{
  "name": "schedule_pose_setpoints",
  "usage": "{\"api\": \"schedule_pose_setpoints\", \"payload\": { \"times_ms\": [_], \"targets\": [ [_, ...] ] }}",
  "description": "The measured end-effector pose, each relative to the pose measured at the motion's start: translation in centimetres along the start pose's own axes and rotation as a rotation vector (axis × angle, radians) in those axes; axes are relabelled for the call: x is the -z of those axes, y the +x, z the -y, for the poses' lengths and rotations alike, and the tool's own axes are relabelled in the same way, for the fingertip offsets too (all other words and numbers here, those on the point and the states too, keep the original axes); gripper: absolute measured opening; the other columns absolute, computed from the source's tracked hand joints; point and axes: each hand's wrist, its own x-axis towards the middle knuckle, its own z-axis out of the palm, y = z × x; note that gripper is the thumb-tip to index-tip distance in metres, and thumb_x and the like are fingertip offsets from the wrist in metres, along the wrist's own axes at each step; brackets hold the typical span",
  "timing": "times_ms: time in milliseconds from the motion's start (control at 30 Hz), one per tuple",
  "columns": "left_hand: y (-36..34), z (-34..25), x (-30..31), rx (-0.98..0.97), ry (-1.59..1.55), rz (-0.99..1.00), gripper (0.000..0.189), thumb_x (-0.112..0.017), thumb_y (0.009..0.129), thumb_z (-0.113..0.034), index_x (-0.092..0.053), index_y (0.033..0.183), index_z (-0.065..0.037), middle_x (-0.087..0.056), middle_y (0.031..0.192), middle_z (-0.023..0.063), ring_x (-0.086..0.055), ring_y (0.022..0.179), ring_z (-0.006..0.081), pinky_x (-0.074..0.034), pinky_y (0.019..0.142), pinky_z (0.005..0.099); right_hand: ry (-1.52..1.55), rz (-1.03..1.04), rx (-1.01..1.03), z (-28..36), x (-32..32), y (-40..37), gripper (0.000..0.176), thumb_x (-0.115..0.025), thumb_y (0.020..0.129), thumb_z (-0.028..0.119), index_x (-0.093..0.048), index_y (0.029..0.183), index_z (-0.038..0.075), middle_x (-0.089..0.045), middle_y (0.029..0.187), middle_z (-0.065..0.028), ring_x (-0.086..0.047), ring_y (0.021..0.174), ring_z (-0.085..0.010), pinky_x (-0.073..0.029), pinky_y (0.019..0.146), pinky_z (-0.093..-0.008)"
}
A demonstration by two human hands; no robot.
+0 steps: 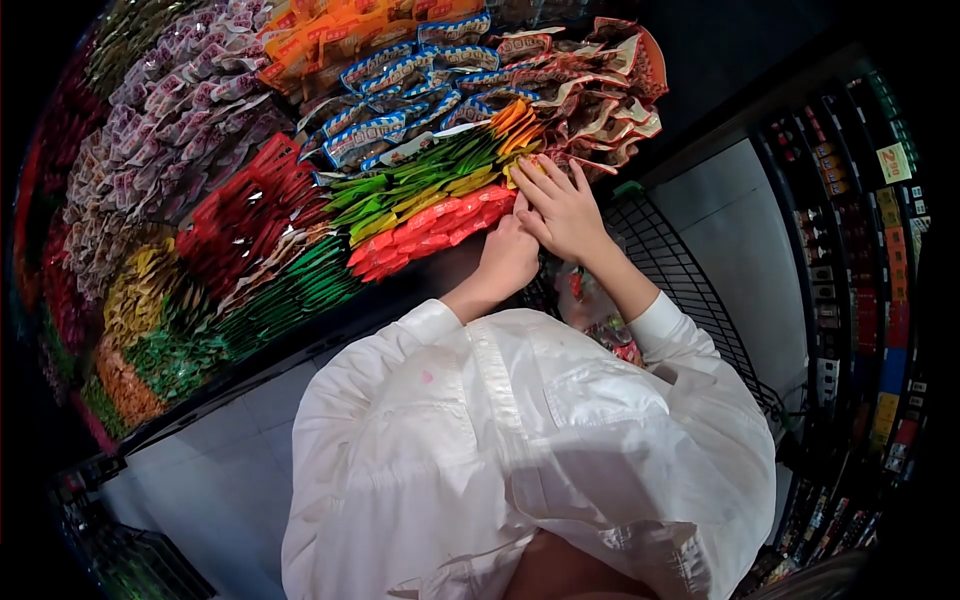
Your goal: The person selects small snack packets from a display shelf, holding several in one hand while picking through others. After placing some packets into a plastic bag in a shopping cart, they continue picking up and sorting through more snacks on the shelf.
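My right hand [562, 210] lies across the right end of a row of yellow snack packets [450, 187], fingers stretched out and touching them. Just below and left of it, my left hand [508, 257] is closed at the right end of the red packets [430, 235]. Its fingertips are partly covered by my right hand, so what it grips, if anything, is hidden. Green packets [410, 180] stand in tight rows behind the yellow ones, with orange packets [517, 128] at their right end.
Blue-and-white packets [400, 85], brown-and-red packets [605, 100] and dark red packets [245, 205] fill the display around these rows. A black wire shopping cart [690, 280] with bagged goods stands close on the right. Stocked shelves [850, 260] line the far right.
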Motion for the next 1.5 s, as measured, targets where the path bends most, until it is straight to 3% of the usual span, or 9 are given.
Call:
{"api": "schedule_pose_setpoints", "payload": {
  "times_ms": [233, 300, 400, 467, 633, 933, 967, 1067, 1500],
  "targets": [
    [0.1, -0.2, 0.3, 0.103, -0.013, 0.200, 0.050, -0.050, 0.073, 0.002, -0.039, 0.121, 0.003, -0.029, 0.133, 0.0255, -0.048, 0.097, 0.0428, -0.046, 0.077, 0.0484, 0.030, 0.032, -0.024, -0.8, -0.4, 1.1, 0.047, -0.047, 0.086, 0.041, -0.053, 0.119, 0.008, -0.052, 0.123, -0.0073, -0.043, 0.120, -0.0242, -0.025, 0.102, -0.0471],
    [0.0, 0.1, -0.3, -0.006, 0.087, -0.010, 0.044, -0.055, 0.066, -0.001, -0.049, 0.109, 0.005, -0.048, 0.110, 0.0243, -0.054, 0.084, 0.0366, -0.050, 0.065, 0.0444, 0.036, 0.037, -0.016, -0.8, -0.5, 1.6, 0.047, -0.047, 0.086, 0.041, -0.055, 0.116, 0.007, -0.053, 0.121, -0.0079, -0.044, 0.118, -0.0244, -0.027, 0.101, -0.0458],
    [-0.3, 1.1, -1.0, -0.048, 0.135, 0.112, 0.041, -0.055, 0.066, -0.002, -0.051, 0.107, 0.004, -0.050, 0.107, 0.0234, -0.054, 0.084, 0.0361, -0.050, 0.064, 0.0437, -0.010, -0.038, 0.020, -0.1, -0.4, 2.5, 0.046, -0.047, 0.085, 0.043, -0.059, 0.109, 0.005, -0.057, 0.114, -0.0098, -0.049, 0.111, -0.0246, -0.031, 0.098, -0.0412],
    [-0.6, 1.6, -1.4, -0.067, 0.177, 0.142, 0.040, -0.056, 0.066, -0.002, -0.052, 0.106, 0.003, -0.050, 0.106, 0.0229, -0.055, 0.085, 0.0358, -0.050, 0.063, 0.0434, -0.024, 0.146, 0.016, 0.7, 0.2, 3.3, 0.045, -0.046, 0.087, 0.041, -0.059, 0.108, 0.004, -0.057, 0.115, -0.0082, -0.049, 0.109, -0.0251, -0.032, 0.097, -0.0374],
    [-0.6, 0.4, -0.7, -0.050, 0.231, 0.061, 0.041, -0.056, 0.066, -0.002, -0.052, 0.107, 0.000, -0.050, 0.102, 0.0217, -0.055, 0.085, 0.0354, -0.050, 0.062, 0.0432, 0.049, 0.146, -0.047, -0.3, -1.1, 4.4, 0.041, -0.045, 0.086, 0.044, -0.066, 0.083, 0.010, -0.064, 0.082, -0.0060, -0.058, 0.087, -0.0209, -0.037, 0.083, -0.0343],
    [-1.1, 0.1, 1.7, -0.029, 0.088, 0.181, 0.057, -0.054, 0.070, 0.003, -0.039, 0.124, -0.007, -0.028, 0.130, 0.0262, -0.051, 0.092, 0.0416, -0.047, 0.073, 0.0467, 0.159, -0.059, -0.124, -0.7, -1.5, 3.2, 0.028, -0.049, 0.086, 0.030, -0.061, 0.078, 0.006, -0.061, 0.075, -0.0086, -0.058, 0.079, -0.0259, -0.047, 0.066, -0.0385],
    [-1.0, 0.0, 1.7, -0.033, 0.104, 0.157, 0.052, -0.057, 0.066, 0.003, -0.046, 0.116, -0.004, -0.026, 0.133, 0.0272, -0.053, 0.092, 0.0370, -0.048, 0.072, 0.0457, 0.135, -0.093, -0.117, -0.7, -1.9, 3.2, 0.028, -0.048, 0.087, 0.029, -0.060, 0.078, 0.006, -0.061, 0.076, -0.0090, -0.059, 0.077, -0.0258, -0.048, 0.064, -0.0377],
    [-0.7, -0.3, 1.6, 0.040, -0.019, 0.140, 0.057, -0.052, 0.069, 0.005, -0.041, 0.123, -0.006, -0.025, 0.134, 0.0253, -0.049, 0.099, 0.0434, -0.045, 0.080, 0.0459, 0.101, 0.057, -0.147, -0.7, -1.5, 3.6, 0.028, -0.047, 0.088, 0.030, -0.060, 0.080, 0.007, -0.062, 0.076, -0.0096, -0.060, 0.078, -0.0259, -0.049, 0.064, -0.0378],
    [-3.6, -1.1, 6.4, 0.063, -0.277, -0.053, 0.058, -0.049, 0.071, 0.009, -0.045, 0.127, -0.008, -0.028, 0.140, 0.0188, -0.035, 0.126, 0.0351, -0.033, 0.101, 0.0370, 0.083, -0.259, -0.078, -0.2, -1.5, 3.5, 0.027, -0.061, 0.077, 0.023, -0.055, 0.098, 0.006, -0.053, 0.093, -0.0098, -0.053, 0.091, -0.0259, -0.042, 0.080, -0.0386]
  ]
}}
